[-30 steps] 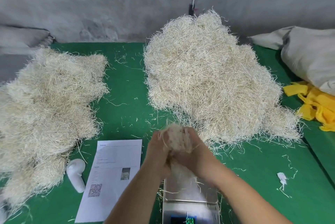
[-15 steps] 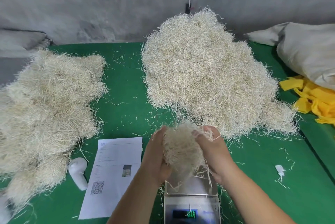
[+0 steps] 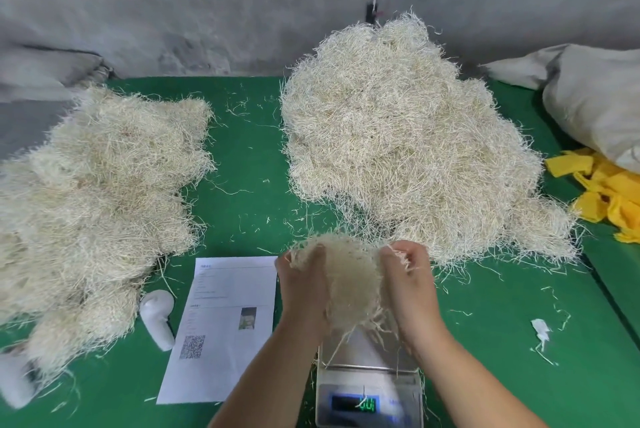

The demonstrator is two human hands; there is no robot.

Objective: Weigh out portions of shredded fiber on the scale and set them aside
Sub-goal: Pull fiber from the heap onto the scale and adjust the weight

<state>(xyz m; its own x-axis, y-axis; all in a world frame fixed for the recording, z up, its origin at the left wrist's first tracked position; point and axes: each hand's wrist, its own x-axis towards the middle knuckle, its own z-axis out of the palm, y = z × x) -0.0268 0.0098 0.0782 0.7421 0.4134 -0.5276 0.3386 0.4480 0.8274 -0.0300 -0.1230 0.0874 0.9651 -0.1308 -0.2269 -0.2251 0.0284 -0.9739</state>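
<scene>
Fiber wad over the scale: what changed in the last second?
Both hands, left and right, drew apart, spreading the wad wider, a little higher above the scale. Both still grip it. The piles, left and right, and the sheet stayed put.

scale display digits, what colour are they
Green digits on the scale display, seen in the head view.

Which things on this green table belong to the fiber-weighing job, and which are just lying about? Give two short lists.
Belong to the job:
portion of fiber, held by the left hand and right hand
scale
right fiber pile
left fiber pile

Just lying about:
printed sheet
white plastic device
yellow cloth strips
grey sack
white scrap
</scene>
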